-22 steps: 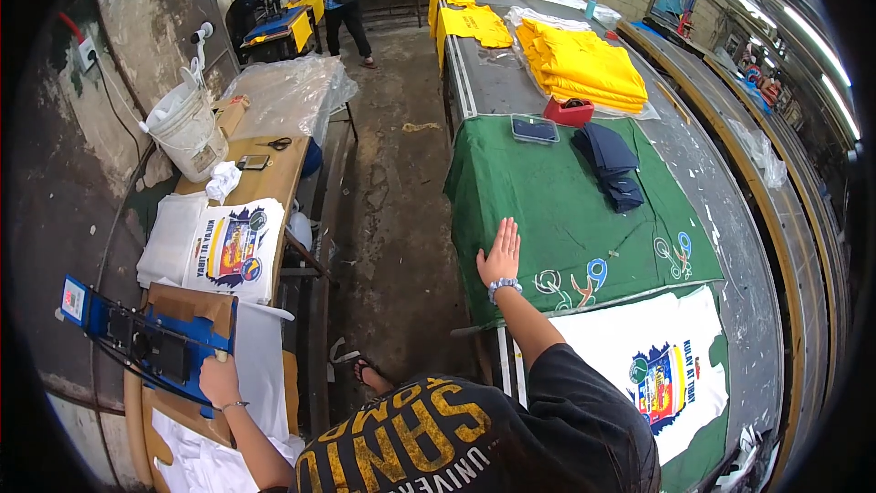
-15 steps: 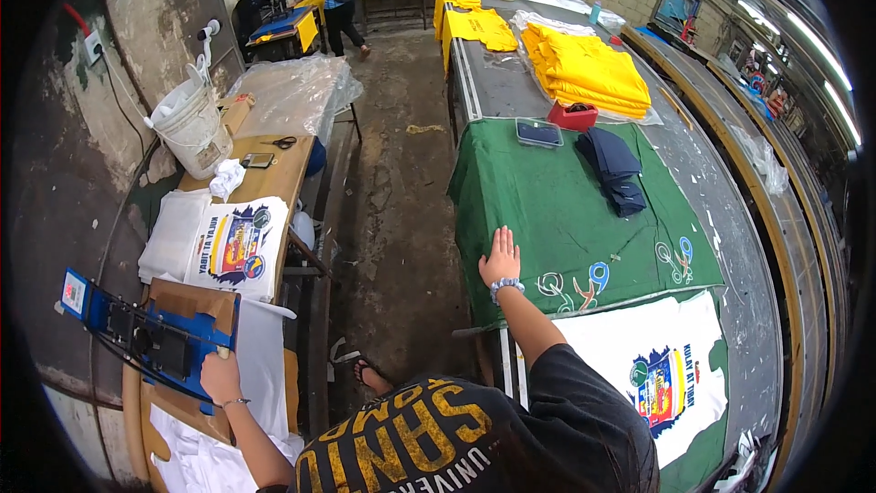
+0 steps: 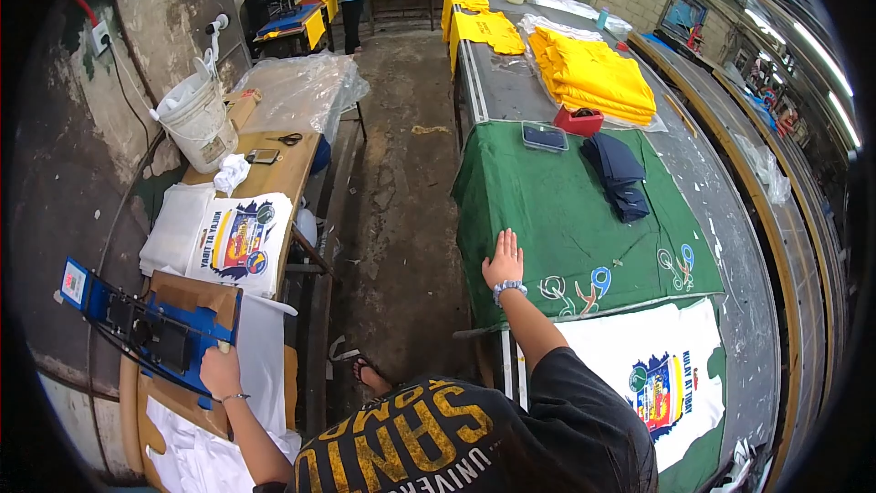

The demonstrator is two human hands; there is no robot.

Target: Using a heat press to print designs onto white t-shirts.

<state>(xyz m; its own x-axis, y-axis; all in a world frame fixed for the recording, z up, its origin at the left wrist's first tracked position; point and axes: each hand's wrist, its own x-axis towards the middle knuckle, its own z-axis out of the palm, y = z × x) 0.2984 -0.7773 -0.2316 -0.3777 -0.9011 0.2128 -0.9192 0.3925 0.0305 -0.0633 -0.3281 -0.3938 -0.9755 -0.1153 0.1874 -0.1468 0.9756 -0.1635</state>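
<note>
My left hand (image 3: 220, 372) is closed round the pale-tipped handle of a blue heat press (image 3: 199, 340) at the lower left. Brown sheets lie around the press, and a white shirt (image 3: 187, 443) hangs out on its near side. My right hand (image 3: 504, 260) lies flat, fingers stretched, on the green cloth (image 3: 557, 210) covering the table to my right. Close to it, on the near side, a white T-shirt (image 3: 584, 347) is spread with a colourful print. Beyond the press sits a stack of printed transfer sheets (image 3: 239, 242).
Folded navy cloth (image 3: 616, 173), a see-through box (image 3: 545, 136) and a red tape dispenser (image 3: 578, 120) lie on the green cloth. Farther back are stacked yellow shirts (image 3: 593, 78). Left: a white bucket (image 3: 196, 128) and scissors (image 3: 286, 139). A co-worker (image 3: 347, 0) stands at the back.
The view has shifted slightly. The co-worker at the back has turned toward the far-left table with the yellow cloth. My left hand keeps its grip, and my right hand stays flat.
</note>
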